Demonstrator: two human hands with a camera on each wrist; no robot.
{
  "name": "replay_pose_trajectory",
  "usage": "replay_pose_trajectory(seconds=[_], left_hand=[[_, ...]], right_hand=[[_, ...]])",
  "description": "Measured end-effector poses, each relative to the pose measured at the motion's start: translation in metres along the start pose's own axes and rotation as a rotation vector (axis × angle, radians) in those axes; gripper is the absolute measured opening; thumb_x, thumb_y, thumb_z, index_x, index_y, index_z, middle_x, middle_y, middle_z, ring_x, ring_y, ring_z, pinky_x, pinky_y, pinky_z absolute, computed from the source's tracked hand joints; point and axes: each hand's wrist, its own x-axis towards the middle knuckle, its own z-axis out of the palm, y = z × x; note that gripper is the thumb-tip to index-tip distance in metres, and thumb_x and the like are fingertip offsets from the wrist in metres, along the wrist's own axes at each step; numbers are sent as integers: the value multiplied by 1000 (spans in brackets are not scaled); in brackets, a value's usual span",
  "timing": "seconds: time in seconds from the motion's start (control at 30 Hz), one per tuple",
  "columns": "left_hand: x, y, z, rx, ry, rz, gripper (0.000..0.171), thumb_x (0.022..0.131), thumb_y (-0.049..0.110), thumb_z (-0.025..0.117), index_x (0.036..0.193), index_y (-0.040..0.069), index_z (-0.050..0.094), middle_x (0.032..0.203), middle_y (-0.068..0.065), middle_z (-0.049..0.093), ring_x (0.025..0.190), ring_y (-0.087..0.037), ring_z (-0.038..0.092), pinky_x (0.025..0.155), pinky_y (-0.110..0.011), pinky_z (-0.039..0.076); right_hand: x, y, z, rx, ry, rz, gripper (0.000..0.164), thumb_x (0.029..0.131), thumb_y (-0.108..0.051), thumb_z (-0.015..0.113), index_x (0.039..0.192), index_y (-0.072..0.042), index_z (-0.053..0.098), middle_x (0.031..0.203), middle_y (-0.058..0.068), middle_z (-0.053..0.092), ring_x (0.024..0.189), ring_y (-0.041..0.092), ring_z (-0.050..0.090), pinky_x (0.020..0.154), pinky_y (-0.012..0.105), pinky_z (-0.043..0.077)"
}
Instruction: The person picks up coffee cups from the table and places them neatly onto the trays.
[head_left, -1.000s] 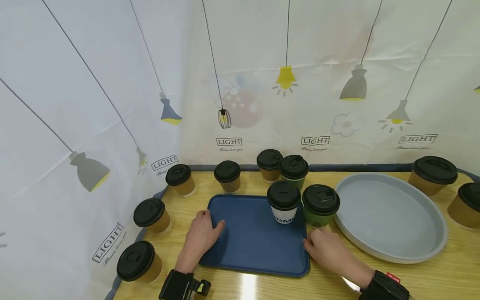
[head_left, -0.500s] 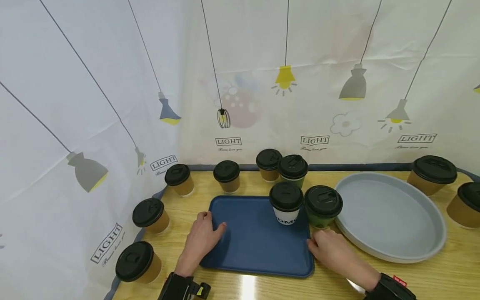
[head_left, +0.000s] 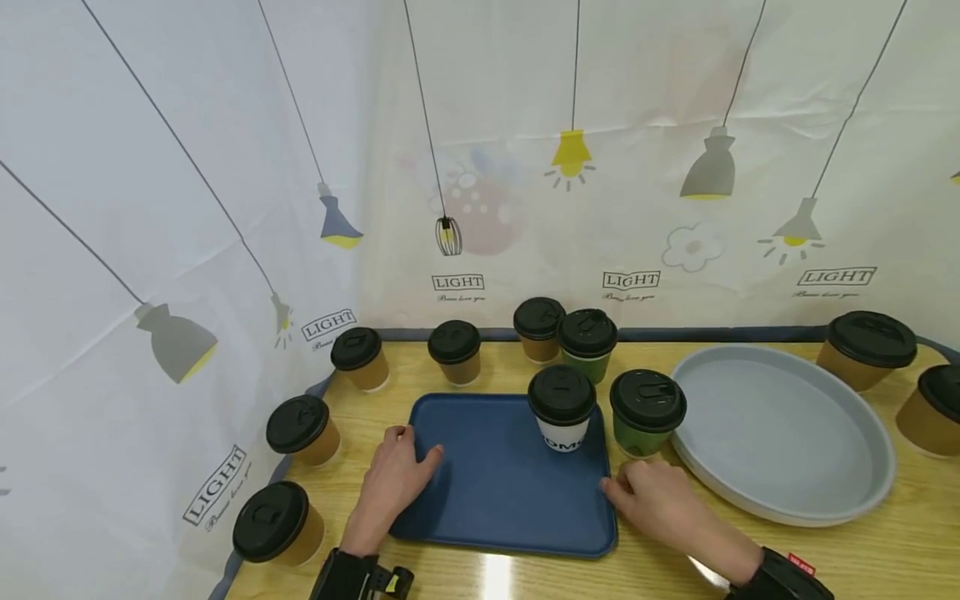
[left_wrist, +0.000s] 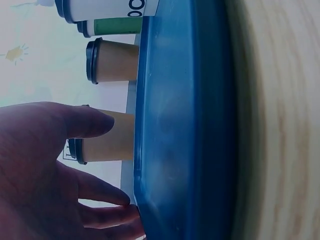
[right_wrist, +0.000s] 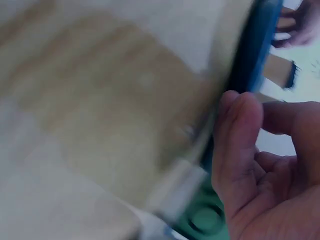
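Note:
A dark blue rectangular tray (head_left: 510,500) lies on the table with a white paper cup (head_left: 562,435) under a black lid near its far right corner. My left hand (head_left: 393,475) is at the tray's left edge, fingers extended against the rim and thumb held apart above it, as the left wrist view shows. At the opposite edge, my right hand (head_left: 660,500) has curled fingers and pinches the rim between thumb and forefinger. A green cup (head_left: 647,417) with a black lid stands just beyond the right hand, beside the tray.
A round grey tray (head_left: 780,433) lies at the right, with brown lidded cups (head_left: 862,358) beside it. Behind the blue tray stand another green cup (head_left: 588,346) and brown cups (head_left: 457,358). More brown cups (head_left: 281,529) line the left side. A printed curtain (head_left: 495,167) hangs behind.
The blue tray shifts slightly right, then back left and a little nearer, carrying the white cup. Both hands move with it, and the gap to the green cup widens.

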Motion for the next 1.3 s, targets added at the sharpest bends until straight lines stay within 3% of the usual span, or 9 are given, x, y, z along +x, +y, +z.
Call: replay_pose_trajectory(seconds=[0.17, 0.3, 0.37, 0.43, 0.57, 0.67, 0.8, 0.97, 1.3], left_hand=[[3, -6, -4, 6, -41, -31, 70, 102, 38, 63, 144, -17, 48, 140, -35, 48, 118, -48, 58, 94, -60, 51], [6, -12, -8, 8, -46, -42, 68, 102, 38, 61, 140, -18, 50, 131, -36, 52, 112, -47, 60, 92, -59, 51], [7, -14, -8, 15, -41, -40, 66, 102, 37, 61, 137, -19, 53, 126, -36, 55, 109, -46, 61, 91, -58, 52], [8, -16, -9, 24, -39, -38, 63, 102, 35, 61, 133, -19, 56, 120, -35, 58, 105, -45, 62, 89, -58, 52], [8, -16, -8, 25, -40, -28, 59, 101, 34, 62, 128, -19, 60, 115, -33, 61, 102, -44, 63, 87, -58, 52], [8, -16, -8, 20, -48, -32, 59, 101, 34, 62, 128, -19, 60, 115, -33, 61, 103, -44, 62, 88, -58, 52], [8, -15, -7, 20, -57, -45, 60, 101, 34, 62, 129, -19, 59, 116, -33, 61, 105, -44, 62, 89, -58, 52], [9, -15, -7, 26, -60, -50, 60, 101, 34, 62, 130, -19, 59, 117, -33, 61, 105, -43, 62, 89, -58, 52], [9, -13, -7, 31, -49, -37, 60, 101, 34, 62, 129, -19, 60, 116, -32, 61, 102, -42, 63, 87, -56, 53]], right_hand=[[-19, -4, -43, -40, 33, 35, 27, 97, -39, 72, 80, -18, 68, 65, -9, 54, 56, 9, 48, 53, 31, 42], [-24, 12, -73, -9, 204, -9, 32, 95, -42, 76, 102, -11, 70, 80, -7, 61, 68, 10, 55, 59, 30, 46], [-19, 23, -80, 18, 309, -59, 49, 90, -40, 82, 118, -3, 65, 92, 1, 62, 78, 17, 58, 66, 34, 49], [-12, 33, -82, 56, 358, -102, 77, 83, -37, 89, 137, 4, 53, 109, 15, 61, 94, 30, 60, 76, 44, 52], [3, 42, -80, 141, 284, -138, 124, 74, -40, 95, 162, 3, 18, 149, 32, 40, 131, 51, 42, 98, 68, 42], [14, 45, -78, 186, 196, -121, 137, 72, -43, 95, 165, -2, 4, 160, 34, 25, 143, 56, 29, 105, 75, 32], [26, 50, -72, 213, 144, -130, 138, 71, -41, 96, 164, 1, 4, 160, 35, 24, 144, 56, 27, 108, 74, 30], [35, 55, -64, 246, 114, -130, 135, 71, -39, 97, 161, 6, 8, 156, 35, 30, 140, 55, 34, 108, 72, 32], [38, 57, -57, 282, 131, -130, 114, 77, -30, 94, 156, 4, 20, 135, 32, 55, 117, 48, 60, 93, 63, 49]])
